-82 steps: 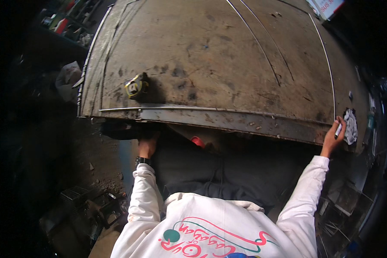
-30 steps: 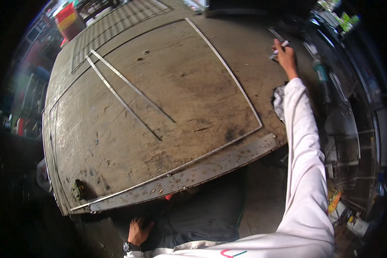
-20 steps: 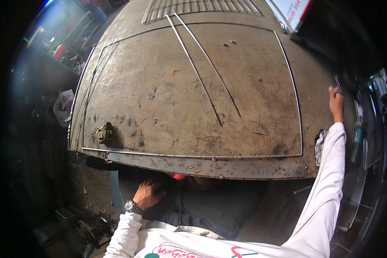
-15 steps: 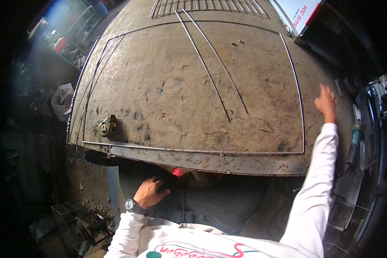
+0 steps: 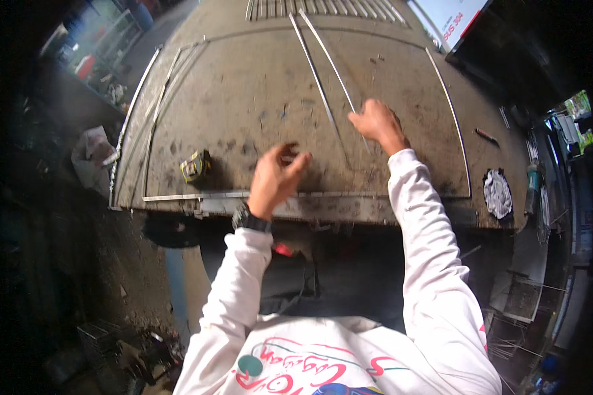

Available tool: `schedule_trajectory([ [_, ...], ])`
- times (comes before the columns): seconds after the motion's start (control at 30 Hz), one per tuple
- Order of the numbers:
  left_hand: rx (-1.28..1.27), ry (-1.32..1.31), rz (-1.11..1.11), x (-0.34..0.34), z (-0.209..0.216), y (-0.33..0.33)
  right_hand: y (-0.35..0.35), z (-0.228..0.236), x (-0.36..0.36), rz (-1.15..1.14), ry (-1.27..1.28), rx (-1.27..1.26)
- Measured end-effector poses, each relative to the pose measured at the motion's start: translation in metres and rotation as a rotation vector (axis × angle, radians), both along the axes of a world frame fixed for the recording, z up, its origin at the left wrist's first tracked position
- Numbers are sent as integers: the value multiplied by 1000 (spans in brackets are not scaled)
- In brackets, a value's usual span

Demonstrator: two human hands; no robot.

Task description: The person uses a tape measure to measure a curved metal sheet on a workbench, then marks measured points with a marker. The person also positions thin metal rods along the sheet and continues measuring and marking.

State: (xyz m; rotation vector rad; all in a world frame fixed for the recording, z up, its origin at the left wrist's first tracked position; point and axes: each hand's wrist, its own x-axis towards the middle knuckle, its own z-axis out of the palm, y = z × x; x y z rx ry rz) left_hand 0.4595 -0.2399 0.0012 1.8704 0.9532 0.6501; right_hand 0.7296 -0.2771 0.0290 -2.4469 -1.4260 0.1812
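We're at the grasping step, it seems: our right hand (image 5: 381,126) meets the right-hand metal rod (image 5: 327,59) on the worktop (image 5: 244,92), pinch unclear; our left hovers, fingers parted and empty. Lifting calls for a firm hold.

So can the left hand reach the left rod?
Probably yes: the left rod lies ahead and right of the left hand, nothing shows between them, and the right hand is on its other side.
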Motion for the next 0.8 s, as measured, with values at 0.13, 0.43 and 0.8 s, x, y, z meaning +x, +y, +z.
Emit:
schedule_trajectory([
  [0.13,-267,-113,-14,-30,-38,32,-11,18,-60,31,389,-68],
  [0.43,-182,-53,-108,-65,-13,-27,-91,-42,-145,-54,423,246],
  [0.8,282,99,46,-77,-29,-108,-164,-50,-196,-155,438,462],
])
